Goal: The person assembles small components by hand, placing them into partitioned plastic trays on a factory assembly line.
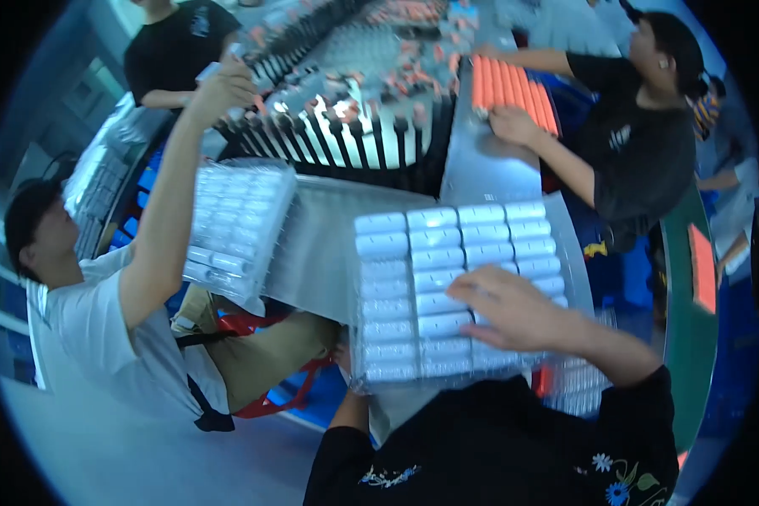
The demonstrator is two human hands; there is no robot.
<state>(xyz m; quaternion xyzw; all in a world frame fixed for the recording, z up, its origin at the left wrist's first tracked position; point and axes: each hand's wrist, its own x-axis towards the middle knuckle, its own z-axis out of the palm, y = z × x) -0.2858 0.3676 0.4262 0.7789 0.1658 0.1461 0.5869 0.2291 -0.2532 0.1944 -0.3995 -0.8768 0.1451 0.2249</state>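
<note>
A clear plastic tray [360,371] filled with rows of shiny white cylinders [435,257] lies tilted in front of me. My right hand [514,310] reaches over the tray from the right, its bent fingers apart and their tips at the cylinders in the middle rows. I cannot make out whether they touch. At the tray's left edge, my left hand [343,357] grips the side near the front corner; most of its fingers are hidden by the tray.
A second tray of white cylinders [240,223] stands left, beside a seated co-worker with one arm raised. Grey tabletop [320,232] lies between the trays. Ahead is a black-slatted machine [346,139]. At right, another person handles orange cylinders [514,94]; a green belt [696,363] runs alongside.
</note>
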